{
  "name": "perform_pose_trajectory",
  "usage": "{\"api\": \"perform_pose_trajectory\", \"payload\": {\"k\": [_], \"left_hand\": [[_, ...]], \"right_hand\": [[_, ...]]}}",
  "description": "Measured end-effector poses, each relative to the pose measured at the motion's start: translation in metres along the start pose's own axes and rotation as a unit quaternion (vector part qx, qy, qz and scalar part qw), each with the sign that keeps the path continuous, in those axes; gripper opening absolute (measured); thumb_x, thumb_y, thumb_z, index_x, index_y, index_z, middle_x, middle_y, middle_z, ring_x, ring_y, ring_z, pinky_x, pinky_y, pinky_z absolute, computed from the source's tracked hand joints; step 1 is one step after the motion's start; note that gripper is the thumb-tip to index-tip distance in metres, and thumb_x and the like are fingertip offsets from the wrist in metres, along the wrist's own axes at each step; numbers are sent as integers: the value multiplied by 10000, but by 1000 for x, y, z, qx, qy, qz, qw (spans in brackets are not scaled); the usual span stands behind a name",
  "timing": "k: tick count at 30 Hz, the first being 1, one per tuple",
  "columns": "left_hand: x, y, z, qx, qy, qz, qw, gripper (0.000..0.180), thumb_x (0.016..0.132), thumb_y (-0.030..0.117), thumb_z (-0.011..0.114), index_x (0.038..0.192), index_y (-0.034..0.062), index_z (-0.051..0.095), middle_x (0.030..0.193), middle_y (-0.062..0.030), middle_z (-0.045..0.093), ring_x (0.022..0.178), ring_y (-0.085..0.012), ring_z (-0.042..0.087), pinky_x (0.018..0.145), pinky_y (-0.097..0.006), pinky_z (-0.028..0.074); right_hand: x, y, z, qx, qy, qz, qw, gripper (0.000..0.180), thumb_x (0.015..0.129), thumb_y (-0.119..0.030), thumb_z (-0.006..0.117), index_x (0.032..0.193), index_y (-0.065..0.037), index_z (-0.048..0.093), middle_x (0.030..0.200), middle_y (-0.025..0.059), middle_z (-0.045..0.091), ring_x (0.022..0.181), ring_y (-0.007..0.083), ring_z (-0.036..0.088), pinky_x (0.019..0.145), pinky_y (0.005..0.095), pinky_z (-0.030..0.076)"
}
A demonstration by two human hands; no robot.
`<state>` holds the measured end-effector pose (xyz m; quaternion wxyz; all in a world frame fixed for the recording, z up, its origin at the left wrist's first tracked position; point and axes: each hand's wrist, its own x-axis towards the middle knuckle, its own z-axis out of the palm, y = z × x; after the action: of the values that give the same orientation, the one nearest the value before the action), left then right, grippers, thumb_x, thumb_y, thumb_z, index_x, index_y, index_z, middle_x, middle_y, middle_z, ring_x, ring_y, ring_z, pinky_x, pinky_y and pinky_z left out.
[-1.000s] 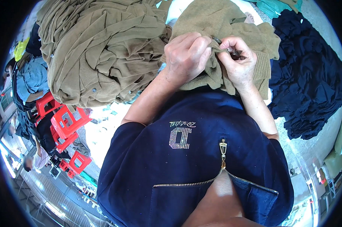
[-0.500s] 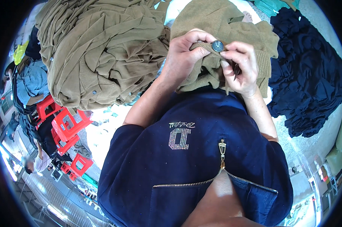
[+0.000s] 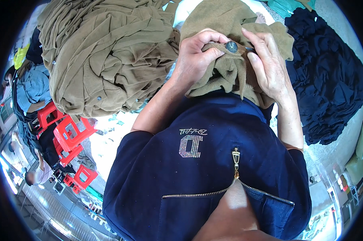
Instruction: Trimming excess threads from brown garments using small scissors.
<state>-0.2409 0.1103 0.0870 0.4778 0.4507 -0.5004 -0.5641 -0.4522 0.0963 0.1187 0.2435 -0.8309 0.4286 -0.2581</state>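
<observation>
At left of frame, see red plastic stools (image 3: 75,141), then, filling upper left, a large rumpled heap of olive-brown knitwear (image 3: 113,60). At upper centre, note left hand (image 3: 195,56) closed, thumb and index finger pinching the edge of an olive-brown knit garment (image 3: 215,18), just beside a dark round button (image 3: 231,47) at that edge, with more of the same cloth bunched above and below. Just right of the button, note right hand (image 3: 270,68) half open, fingers extended and thumb apart, by a thin dark piece (image 3: 249,49), cannot tell whether gripped; farther along, at upper right, see a crumpled heap of navy fabric (image 3: 330,80).
</observation>
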Motion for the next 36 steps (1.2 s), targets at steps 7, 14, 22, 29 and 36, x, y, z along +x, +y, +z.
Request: {"api": "perform_pose_trajectory", "payload": {"k": [7, 14, 22, 29, 36], "left_hand": [[7, 1, -4, 76, -46, -1, 996, 159, 851, -19, 598, 997, -18, 659, 982, -27, 640, 925, -106, 581, 827, -233, 456], [9, -3, -3, 49, -39, 7, 998, 174, 803, -17, 631, 973, -8, 668, 923, -32, 644, 900, -112, 586, 853, -240, 441], [9, -2, -1, 7, -40, -40, 998, 143, 841, 7, 619, 975, -7, 667, 928, -24, 659, 907, -93, 579, 848, -236, 449], [7, -7, 0, -24, -42, -46, 998, 138, 868, 23, 609, 994, 8, 661, 941, 1, 645, 879, -82, 568, 808, -224, 443], [19, 1, -13, 73, 64, 30, 995, 108, 827, -16, 644, 931, 16, 647, 819, 2, 638, 774, -66, 566, 689, -236, 481]], "right_hand": [[11, 8, -4, -136, 2, -105, 985, 430, 843, -167, 685, 1252, -72, 595, 959, 63, 559, 895, 232, 580, 765, 336, 516], [15, 9, -7, -168, -19, -153, 974, 401, 811, -146, 701, 1194, -56, 625, 923, 47, 553, 871, 207, 583, 745, 332, 522], [13, 12, 9, -116, 18, -149, 982, 362, 816, -129, 698, 1166, -58, 639, 904, 40, 552, 839, 207, 578, 689, 326, 523], [9, 16, 14, -76, 58, -148, 984, 254, 842, -112, 683, 1083, -38, 655, 914, 64, 597, 828, 211, 612, 700, 317, 525], [-5, -6, 19, 65, 56, 25, 996, 425, 770, -298, 772, 1062, -55, 581, 993, 98, 572, 887, 249, 624, 752, 348, 514]]}}
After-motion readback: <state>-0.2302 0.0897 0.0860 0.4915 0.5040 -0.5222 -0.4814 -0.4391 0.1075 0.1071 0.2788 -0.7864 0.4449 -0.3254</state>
